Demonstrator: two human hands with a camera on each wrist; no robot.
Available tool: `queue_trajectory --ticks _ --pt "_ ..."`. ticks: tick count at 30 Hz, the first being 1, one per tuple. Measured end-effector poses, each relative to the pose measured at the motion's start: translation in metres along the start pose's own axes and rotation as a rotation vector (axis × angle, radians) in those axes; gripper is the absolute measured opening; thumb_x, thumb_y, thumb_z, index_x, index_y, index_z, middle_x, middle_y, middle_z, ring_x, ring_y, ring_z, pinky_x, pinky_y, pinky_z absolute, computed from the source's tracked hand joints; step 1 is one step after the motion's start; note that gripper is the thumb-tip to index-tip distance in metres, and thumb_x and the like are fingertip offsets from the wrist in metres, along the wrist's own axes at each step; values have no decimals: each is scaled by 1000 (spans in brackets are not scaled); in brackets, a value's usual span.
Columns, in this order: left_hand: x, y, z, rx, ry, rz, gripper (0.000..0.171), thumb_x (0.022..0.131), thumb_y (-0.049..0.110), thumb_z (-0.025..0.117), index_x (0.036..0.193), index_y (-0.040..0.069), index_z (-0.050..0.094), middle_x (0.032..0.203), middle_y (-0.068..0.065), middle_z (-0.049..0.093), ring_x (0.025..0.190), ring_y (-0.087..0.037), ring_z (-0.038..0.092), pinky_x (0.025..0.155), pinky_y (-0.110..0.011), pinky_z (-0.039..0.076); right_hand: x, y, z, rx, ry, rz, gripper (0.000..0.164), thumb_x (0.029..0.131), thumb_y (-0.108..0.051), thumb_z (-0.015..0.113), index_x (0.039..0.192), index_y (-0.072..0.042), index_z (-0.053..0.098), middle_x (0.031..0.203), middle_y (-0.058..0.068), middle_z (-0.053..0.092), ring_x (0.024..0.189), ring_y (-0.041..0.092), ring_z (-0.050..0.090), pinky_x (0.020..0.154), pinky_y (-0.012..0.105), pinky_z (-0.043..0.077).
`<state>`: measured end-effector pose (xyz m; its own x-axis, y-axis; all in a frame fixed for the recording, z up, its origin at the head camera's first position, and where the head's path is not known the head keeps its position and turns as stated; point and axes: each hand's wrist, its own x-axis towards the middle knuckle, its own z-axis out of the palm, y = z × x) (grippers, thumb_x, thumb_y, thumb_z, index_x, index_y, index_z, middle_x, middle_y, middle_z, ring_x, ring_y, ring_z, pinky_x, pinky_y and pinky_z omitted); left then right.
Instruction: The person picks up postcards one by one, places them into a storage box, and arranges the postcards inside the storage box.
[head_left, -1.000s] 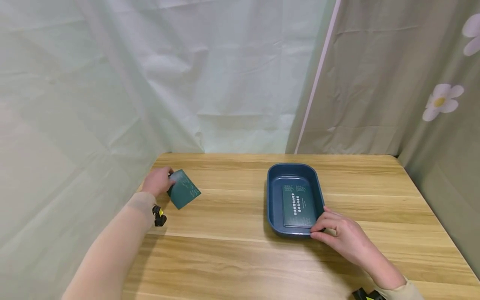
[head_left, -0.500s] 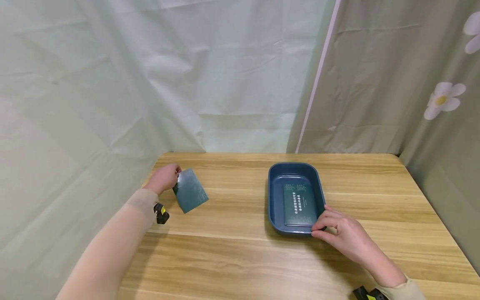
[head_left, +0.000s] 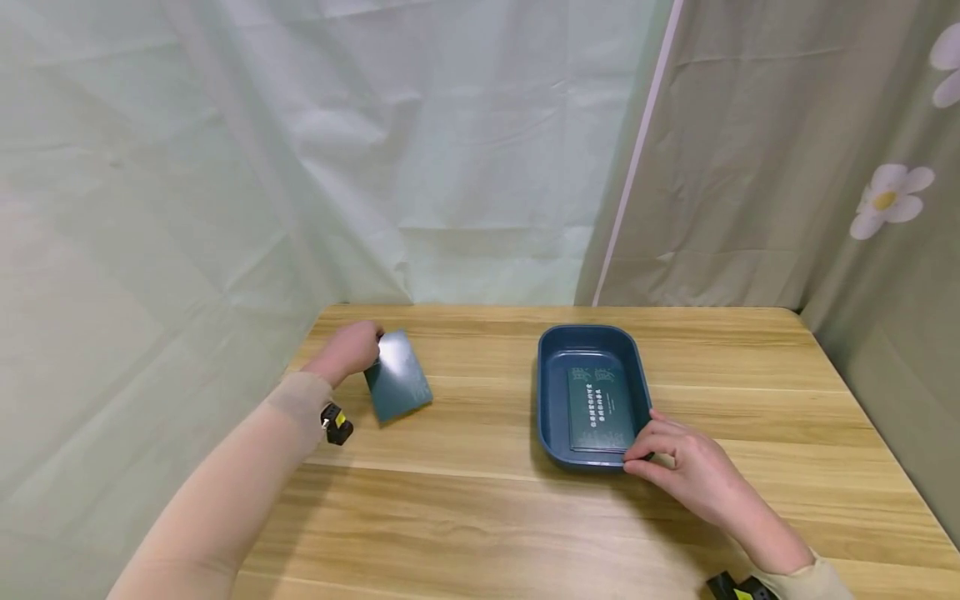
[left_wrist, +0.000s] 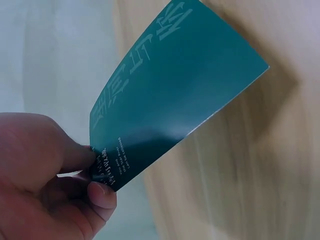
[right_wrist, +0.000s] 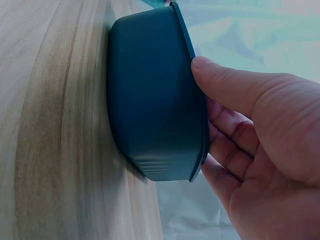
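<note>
My left hand [head_left: 348, 350] pinches a dark green printed card [head_left: 399, 377] by one end, between thumb and fingers. In the left wrist view the card [left_wrist: 170, 95] bends slightly, bears pale lettering and casts a shadow on the wood. My right hand [head_left: 690, 471] grips the near right corner of a dark blue rectangular tub [head_left: 551, 400] by its rim. The right wrist view has the thumb on the tub's outer side [right_wrist: 150, 90] at the rim, with fingers partly hidden beyond it. Inside the tub lies a green card [head_left: 600, 408] with white characters, apparently on top of another.
The tub stands on a light wood-grain table [head_left: 465, 517]. Pale curtains [head_left: 487, 150] hang behind the table and along its left side. A grey-brown curtain [head_left: 712, 167] with white flowers hangs at the back right and right.
My left hand has moved right with the card, which has turned and come away from the table's left edge. The right hand stays on the tub's rim.
</note>
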<state>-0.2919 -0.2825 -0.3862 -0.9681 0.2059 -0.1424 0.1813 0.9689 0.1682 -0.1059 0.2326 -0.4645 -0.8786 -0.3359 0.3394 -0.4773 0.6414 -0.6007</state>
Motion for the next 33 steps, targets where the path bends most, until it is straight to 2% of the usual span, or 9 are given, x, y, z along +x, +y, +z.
queue_trajectory --ticks 5,10,14,17,20,23,26,29,33 --pt "2 16 -3 -15 21 53 30 113 9 45 98 2 70 87 -10 62 80 -27 55 75 -46 48 0 1 -1 0 -4 2 33 82 -12 98 88 -40 82 92 -31 66 135 43 66 109 61 50" --pt "5 37 -13 -66 31 108 31 115 12 46 100 3 72 85 -8 60 79 -26 54 74 -44 46 0 2 0 -10 11 -10 34 82 -12 99 88 -40 82 92 -31 66 133 43 67 108 59 51" --pt "8 59 -21 -76 34 148 31 116 13 48 121 -2 75 99 -13 70 84 -27 60 78 -46 51 0 3 1 -14 26 -25 34 81 -12 99 88 -41 81 92 -31 66 132 42 68 115 35 50" --pt "11 78 -25 -79 26 161 32 118 15 50 131 -4 73 111 -17 75 91 -28 65 85 -48 55 -1 4 2 -6 29 -33 34 81 -12 99 89 -41 81 92 -31 66 132 43 68 116 12 36" --pt "12 99 -30 -90 19 183 32 118 15 52 135 -3 71 119 -17 75 98 -28 68 91 -49 56 -1 5 2 4 35 -41 35 81 -11 99 89 -40 81 92 -31 67 132 43 68 114 4 27" --pt "13 120 -35 -96 4 226 31 119 15 51 136 -3 70 120 -16 75 101 -28 69 93 -48 57 -1 4 3 -4 38 -36 35 80 -11 99 88 -40 81 92 -31 66 132 43 68 116 12 36" --pt "12 139 -40 -105 -7 269 30 119 13 49 136 -2 70 118 -15 74 100 -27 69 92 -46 57 -2 2 3 -12 29 -21 35 81 -12 99 88 -41 81 92 -31 66 133 43 68 114 38 51" --pt "13 157 -44 -111 -7 312 29 119 12 49 134 -2 70 117 -15 74 99 -26 68 92 -45 56 -1 1 3 -8 19 -9 34 82 -12 98 89 -40 81 92 -31 66 133 43 67 107 61 52" --pt "14 177 -47 -104 -3 361 29 119 12 50 134 -1 71 117 -14 74 98 -26 67 91 -44 56 0 0 2 -1 12 -6 32 82 -11 98 89 -38 82 93 -31 67 134 45 66 108 64 51"
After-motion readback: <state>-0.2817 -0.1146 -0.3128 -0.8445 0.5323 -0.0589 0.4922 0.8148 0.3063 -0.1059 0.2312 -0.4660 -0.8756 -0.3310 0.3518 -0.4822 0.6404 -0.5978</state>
